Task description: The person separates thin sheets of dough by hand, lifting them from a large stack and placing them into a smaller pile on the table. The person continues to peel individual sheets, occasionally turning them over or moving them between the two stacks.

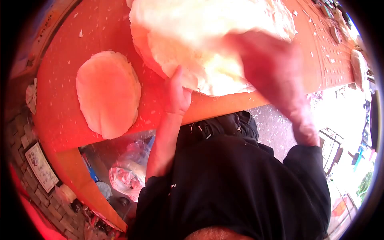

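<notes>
Head view: your large pale sheet
Left hand at its edge, right hand blurred; can't tell either grip.

Left of the big sheet, we could slip a hand along a strip of table. Past that, the small sheet is in our way. At the big sheet's near left edge, our left hand blocks us. Above its right part, our blurry right hand does too. Right of it, we have room above white crumbs.
</notes>
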`<state>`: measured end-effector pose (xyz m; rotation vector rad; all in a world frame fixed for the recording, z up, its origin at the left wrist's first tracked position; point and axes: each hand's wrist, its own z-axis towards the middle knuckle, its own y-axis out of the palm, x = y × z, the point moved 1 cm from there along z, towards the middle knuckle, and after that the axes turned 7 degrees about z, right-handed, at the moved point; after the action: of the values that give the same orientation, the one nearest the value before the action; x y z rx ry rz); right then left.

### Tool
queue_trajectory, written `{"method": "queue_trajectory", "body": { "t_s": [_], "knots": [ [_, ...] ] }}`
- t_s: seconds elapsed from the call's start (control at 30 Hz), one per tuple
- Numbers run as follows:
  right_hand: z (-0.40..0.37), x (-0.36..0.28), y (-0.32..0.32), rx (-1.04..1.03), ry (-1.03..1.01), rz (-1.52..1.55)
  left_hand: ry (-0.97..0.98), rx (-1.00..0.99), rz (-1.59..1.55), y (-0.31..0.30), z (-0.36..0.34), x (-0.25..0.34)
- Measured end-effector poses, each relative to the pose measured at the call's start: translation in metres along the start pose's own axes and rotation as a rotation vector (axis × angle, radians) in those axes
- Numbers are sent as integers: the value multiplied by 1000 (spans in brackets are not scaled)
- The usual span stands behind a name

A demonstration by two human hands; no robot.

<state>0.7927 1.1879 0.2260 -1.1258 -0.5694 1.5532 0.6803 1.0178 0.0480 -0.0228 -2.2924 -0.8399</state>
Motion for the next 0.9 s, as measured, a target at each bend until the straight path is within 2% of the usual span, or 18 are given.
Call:
{"method": "queue_trajectory", "body": {
  "t_s": [0.07, 0.13, 0.17, 0.23, 0.3, 0.4, 0.43, 0.5, 0.53, 0.57, 0.6, 0.63, 0.67, 0.7, 0.8, 0.83, 0.9],
  "knots": [
    [-25, 0, 66, -178, 25, 157, 60, -280, 60, -15, 2, -4],
    [-48, 8, 116, -337, 111, 178, 56, -230, 14, 11, -19, 8],
    [-52, 6, 118, -339, 110, 181, 54, -179, -33, 19, -26, 14],
    [-59, -3, 115, -141, 112, 310, 89, -176, -5, 17, -28, 15],
    [-62, -6, 112, -189, 132, 279, 70, -248, -45, 14, -26, 16],
    [-65, 10, 127, -131, 18, 118, 12, -290, 84, 7, -16, 16],
    [-59, 25, 125, -188, -5, -20, 24, -307, 13, 10, -20, 18],
    [-26, 51, 99, -165, 39, -125, 46, -211, 83, 13, -23, 23],
    [-4, 59, 69, -304, 79, -374, 59, -213, 124, 0, -18, 21],
    [17, 55, 29, -172, 169, -237, 57, -213, 124, -7, -19, 20],
    [27, 38, 1, -172, 165, -236, 110, -113, 350, -13, -20, 21],
    [33, 15, -25, 47, 205, -284, 159, -4, 573, -18, -24, 21],
    [34, 2, -37, 267, 247, -330, 184, 57, 545, -19, -31, 22],
    [31, 4, -29, 265, 242, -328, 185, 61, 541, -21, -30, 21],
    [-2, 22, 44, 20, 83, -180, 160, 148, 529, -31, -28, 17],
    [-15, 29, 72, -63, 30, -129, 106, 83, 402, -35, -24, 15],
    [-45, 51, 129, -494, 262, -127, 55, 24, 270, -38, -25, 12]
  ]
}}
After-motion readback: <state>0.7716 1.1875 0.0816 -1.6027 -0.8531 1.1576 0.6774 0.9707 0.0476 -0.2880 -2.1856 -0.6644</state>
